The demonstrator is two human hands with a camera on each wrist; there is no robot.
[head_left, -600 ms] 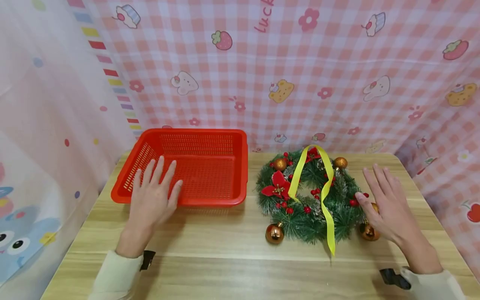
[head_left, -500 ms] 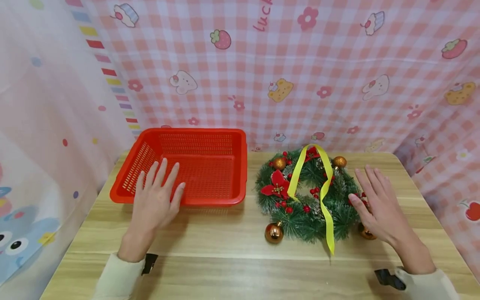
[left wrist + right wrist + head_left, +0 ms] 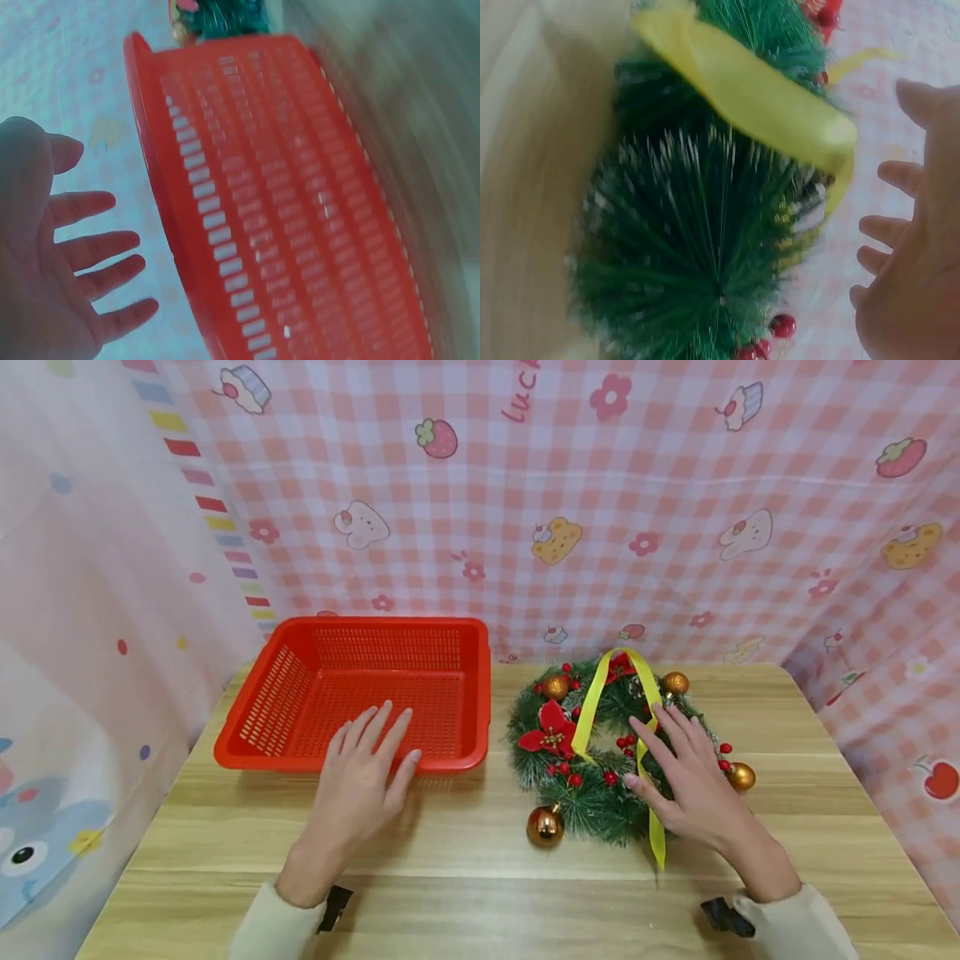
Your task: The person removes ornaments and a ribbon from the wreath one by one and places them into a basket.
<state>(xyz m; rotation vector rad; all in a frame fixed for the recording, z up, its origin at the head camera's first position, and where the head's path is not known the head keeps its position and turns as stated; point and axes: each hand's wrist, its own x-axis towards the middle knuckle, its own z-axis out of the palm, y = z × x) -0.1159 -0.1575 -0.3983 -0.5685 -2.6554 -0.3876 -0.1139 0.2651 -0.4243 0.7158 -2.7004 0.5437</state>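
- Head view: the green wreath (image 3: 588,814) lies flat against the back edge of the surface (image 3: 495,902), toward the back-right corner; the red basket (image 3: 397,647) stands near the back-left corner, with a gap between them.
- Head view: the right hand (image 3: 697,785) hangs over the wreath's right part, fingers straight and apart, gripping nothing; the left hand (image 3: 356,793), fingers likewise spread, is over the basket's front rim and holds nothing. From above, contact cannot be told for either.
- Head view: the wreath looks light, with soft, springy needles over a firmer ring. The shiny baubles (image 3: 545,827) look smooth and slippery, perhaps fragile, and the loose yellow ribbon (image 3: 594,702) limp. The ring itself, on both sides, seems the best hold. The basket looks like light, fairly stiff plastic, best taken by its rim.
- Left wrist view: the basket's slotted wall slants beside the left hand, whose fingertips show apart from the rim; a little greenery shows beyond.
- Right wrist view, blurred: needles, ribbon and red berries (image 3: 782,326) fill the middle; the right hand is beside them, fingers slightly bent with nothing between them, and a gap shows before the greenery.
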